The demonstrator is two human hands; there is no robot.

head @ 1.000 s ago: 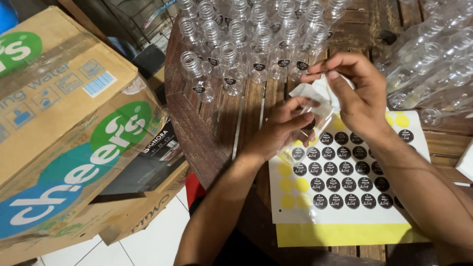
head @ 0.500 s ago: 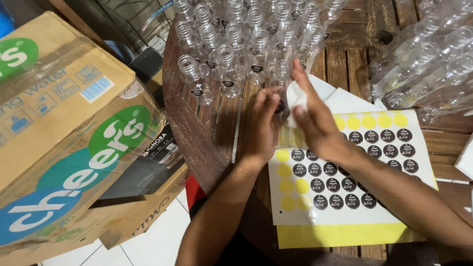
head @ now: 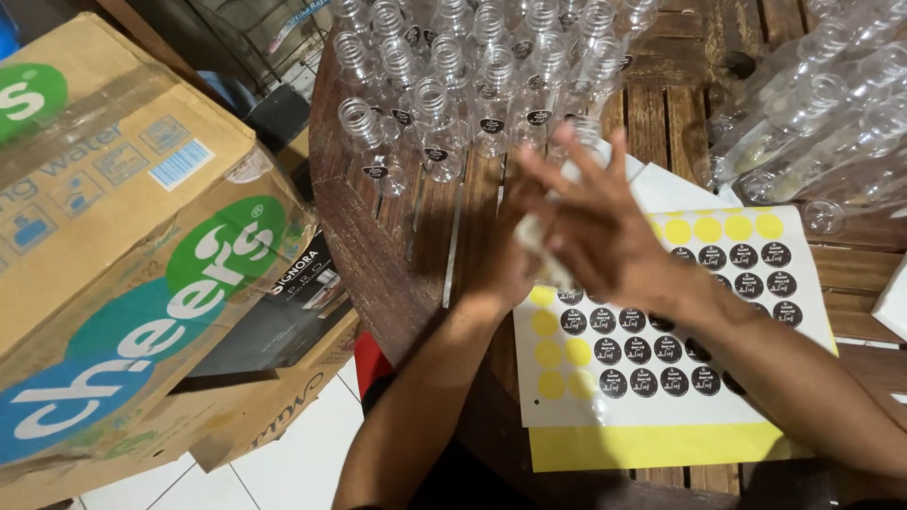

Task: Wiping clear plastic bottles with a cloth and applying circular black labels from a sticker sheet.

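Note:
My left hand [head: 505,269] and my right hand [head: 605,231] are pressed together above the round wooden table [head: 378,255], blurred by motion. A small clear plastic bottle [head: 531,234] is caught between them and mostly hidden. My right hand lies over it with the fingers spread. Just below the hands is a sticker sheet [head: 661,349] with rows of round black labels and several bare yellow circles. A cluster of small open clear bottles [head: 472,85], some with black labels, stands at the table's far side.
More clear bottles lie in a transparent bag [head: 822,104] at the far right. A large printed cardboard box [head: 123,246] leans at the left, over other boxes and a white tiled floor [head: 274,463]. A yellow sheet [head: 642,446] sticks out under the stickers.
My hands have moved left, from above the sticker sheet's top towards the table's middle, and closed palm to palm on the bottle. The right hand's fingers have spread.

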